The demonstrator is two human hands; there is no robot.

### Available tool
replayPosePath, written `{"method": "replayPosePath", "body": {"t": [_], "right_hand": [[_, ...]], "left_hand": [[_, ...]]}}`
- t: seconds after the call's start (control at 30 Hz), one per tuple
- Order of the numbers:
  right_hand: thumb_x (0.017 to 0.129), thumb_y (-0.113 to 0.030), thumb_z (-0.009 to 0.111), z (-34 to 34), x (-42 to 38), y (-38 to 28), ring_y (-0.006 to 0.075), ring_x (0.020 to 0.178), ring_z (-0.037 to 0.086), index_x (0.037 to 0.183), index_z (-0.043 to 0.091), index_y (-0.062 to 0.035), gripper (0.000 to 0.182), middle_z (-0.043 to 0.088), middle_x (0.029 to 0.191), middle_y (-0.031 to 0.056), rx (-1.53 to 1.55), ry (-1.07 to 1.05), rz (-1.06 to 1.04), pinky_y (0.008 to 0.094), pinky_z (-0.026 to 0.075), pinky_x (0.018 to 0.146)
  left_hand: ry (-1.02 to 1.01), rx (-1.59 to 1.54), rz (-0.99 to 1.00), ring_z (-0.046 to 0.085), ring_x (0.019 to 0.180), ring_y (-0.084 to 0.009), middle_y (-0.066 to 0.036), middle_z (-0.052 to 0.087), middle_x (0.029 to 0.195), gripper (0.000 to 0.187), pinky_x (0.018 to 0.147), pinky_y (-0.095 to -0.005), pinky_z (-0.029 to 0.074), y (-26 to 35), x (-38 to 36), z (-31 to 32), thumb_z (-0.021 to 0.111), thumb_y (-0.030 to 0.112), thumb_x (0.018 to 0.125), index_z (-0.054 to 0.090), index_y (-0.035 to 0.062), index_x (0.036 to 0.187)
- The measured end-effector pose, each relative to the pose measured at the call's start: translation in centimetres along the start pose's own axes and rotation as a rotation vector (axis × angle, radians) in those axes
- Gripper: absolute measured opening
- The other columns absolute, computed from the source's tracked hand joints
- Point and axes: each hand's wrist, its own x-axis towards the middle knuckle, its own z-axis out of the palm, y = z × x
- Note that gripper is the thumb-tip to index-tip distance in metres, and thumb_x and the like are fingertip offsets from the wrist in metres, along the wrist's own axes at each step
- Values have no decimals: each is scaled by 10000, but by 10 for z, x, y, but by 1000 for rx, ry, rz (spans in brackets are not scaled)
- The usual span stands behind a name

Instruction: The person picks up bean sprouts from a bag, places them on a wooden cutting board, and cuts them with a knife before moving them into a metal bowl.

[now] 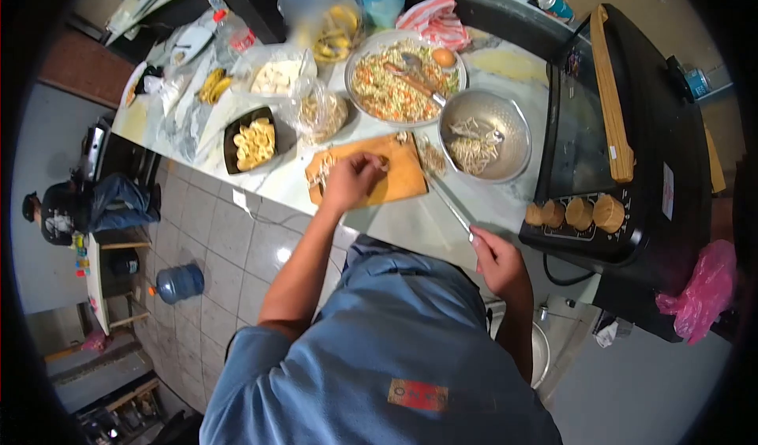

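Observation:
My left hand [351, 181] is over the wooden cutting board [404, 178], its fingers bent together; whatever they may hold is too small to name. Pale shredded bits lie at the board's left end and top right corner. My right hand [499, 265] grips the handle of a long thin metal utensil [452, 206], which slants up toward the board's right edge. Beside the board, a small heap of sprout scraps [432, 157] lies on the counter. A metal bowl [517, 133] to the right holds bean sprouts [474, 151].
Behind the board stand a large tray of chopped vegetables [379, 90], a plastic bag [322, 112] and a dark square bowl [230, 151]. A black oven [568, 129] flanks the right side. A person [67, 212] sits far left, near a water jug [180, 283].

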Motion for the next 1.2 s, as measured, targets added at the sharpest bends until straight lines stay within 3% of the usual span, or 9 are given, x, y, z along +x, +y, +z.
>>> {"method": "replayPosePath", "body": {"t": [0.03, 0.17, 0.5, 0.53, 0.6, 0.77, 0.83, 1.17, 1.2], "right_hand": [[1015, -218, 607, 1, 0, -2, 113, 596, 596, 1261, 680, -6, 333, 640, 679, 76, -20, 21, -13, 284, 486, 601], [1016, -237, 605, 8, 1, -6, 124, 600, 617, 1270, 676, -11, 348, 638, 670, 80, 15, 2, 10, 286, 498, 611], [1012, -282, 603, 19, 8, -10, 140, 610, 655, 1281, 680, -37, 372, 672, 681, 120, -33, -68, 100, 302, 513, 620], [1012, -286, 603, 19, 9, -9, 142, 612, 659, 1281, 679, -36, 375, 674, 684, 122, -34, -70, 99, 301, 514, 622], [1011, -290, 604, 19, 11, -9, 145, 613, 663, 1281, 679, -36, 378, 675, 688, 124, -35, -73, 104, 301, 514, 624], [1011, -299, 600, 19, 13, -13, 169, 608, 676, 1279, 677, -36, 383, 684, 695, 140, -67, -82, 97, 316, 522, 632], [1010, -301, 601, 19, 14, -13, 173, 609, 678, 1278, 677, -37, 384, 687, 699, 147, -79, -85, 93, 319, 523, 635], [1000, -279, 615, 25, 15, -11, 211, 621, 688, 1242, 690, -25, 358, 712, 790, 210, -143, -34, 49, 350, 541, 694], [1000, -279, 615, 25, 15, -11, 211, 621, 688, 1242, 690, -25, 358, 712, 790, 210, -143, -37, 50, 350, 541, 694]], "left_hand": [[12, 36, 14, 690, 731, -110, -75, 759, 876, 164, 694, -279, 541, 2, -2, 4, 666, 144, 968, 730, 14, 1046], [52, 217, -44, 744, 774, -164, -118, 776, 894, 185, 713, -283, 555, 28, -12, 9, 694, 146, 942, 753, 14, 1058], [132, 283, -66, 748, 740, -231, -156, 761, 841, 246, 703, -317, 563, 22, -9, 6, 741, 223, 907, 767, -2, 1002], [126, 280, -78, 748, 740, -231, -156, 761, 841, 246, 703, -317, 563, 22, -10, 6, 741, 223, 907, 767, -2, 1002], [150, 306, -86, 701, 686, -127, -103, 766, 824, 236, 673, -287, 545, 23, -10, 6, 735, 221, 916, 770, 5, 1004], [151, 326, -118, 704, 697, -131, -113, 769, 840, 251, 687, -288, 545, 23, -8, 5, 746, 237, 913, 775, 8, 1013], [164, 321, -120, 743, 726, -248, -155, 760, 837, 256, 709, -331, 564, 22, -7, 5, 760, 253, 882, 780, 16, 976], [160, 324, -105, 723, 706, -250, -133, 745, 789, 252, 697, -341, 551, 23, -4, 1, 770, 273, 865, 763, 26, 920], [145, 336, -132, 708, 700, -193, -106, 750, 799, 247, 693, -315, 542, 24, -4, 1, 766, 260, 877, 761, 21, 937]]}}
